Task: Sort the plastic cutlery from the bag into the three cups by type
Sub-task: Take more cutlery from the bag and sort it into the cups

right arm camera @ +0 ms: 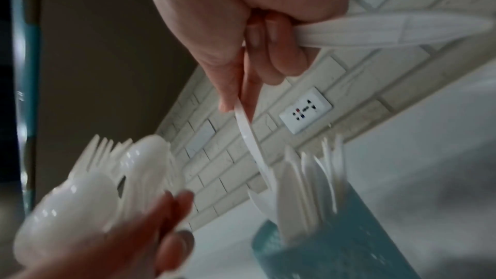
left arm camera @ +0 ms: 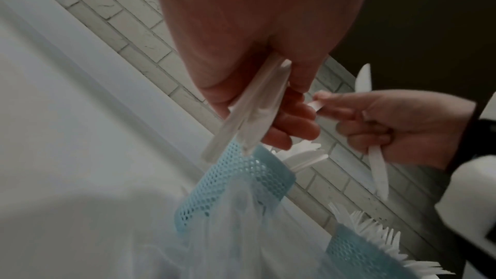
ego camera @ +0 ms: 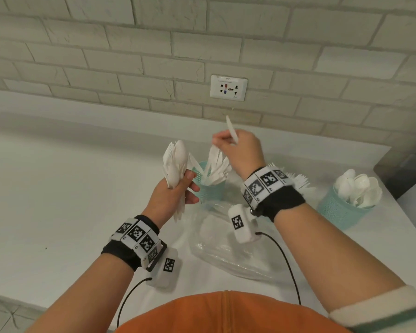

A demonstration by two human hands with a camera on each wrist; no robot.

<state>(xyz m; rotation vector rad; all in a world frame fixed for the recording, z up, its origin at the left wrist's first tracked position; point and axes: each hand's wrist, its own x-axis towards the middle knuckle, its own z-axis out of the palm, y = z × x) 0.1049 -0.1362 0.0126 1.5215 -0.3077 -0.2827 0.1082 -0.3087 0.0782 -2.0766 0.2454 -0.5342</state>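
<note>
Knives [ego camera: 232,131] pinched in right hand [ego camera: 240,150] over knife cup [ego camera: 211,188], left hand [ego camera: 171,200] gripping mixed bundle [ego camera: 175,164]; next move: release tips-down.

A white wall socket [ego camera: 229,87] sits in the pale brick wall [ego camera: 106,44] above the white counter [ego camera: 58,188].

The right hand [right arm camera: 241,29] is closed around two white plastic knives. One knife [right arm camera: 389,31] sticks out sideways from the curled fingers [right arm camera: 284,50]. The other knife [right arm camera: 249,135] hangs down from between thumb and fingers, its tip just above a teal cup [right arm camera: 335,247] filled with upright knives. Down and to the left of the grip, the left hand [right arm camera: 150,234] holds a blurred bunch of forks and spoons [right arm camera: 88,194].
</note>
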